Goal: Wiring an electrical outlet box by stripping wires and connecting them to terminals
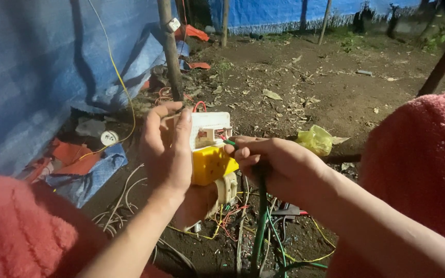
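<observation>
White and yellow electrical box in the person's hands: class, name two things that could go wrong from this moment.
1. The right hand works a green-handled tool into the white and yellow box while the left hand grips it close by; a slip might jab the fingers.
2. Loose wires lie tangled on the dirt beneath and could snag.

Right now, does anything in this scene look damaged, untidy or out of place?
Yes. The white and yellow plastic electrical box, held in the left hand, is open, its inside exposed. The right hand pushes a green-handled tool into it. Below, loose coloured wires lie tangled on the bare dirt ground.
</observation>
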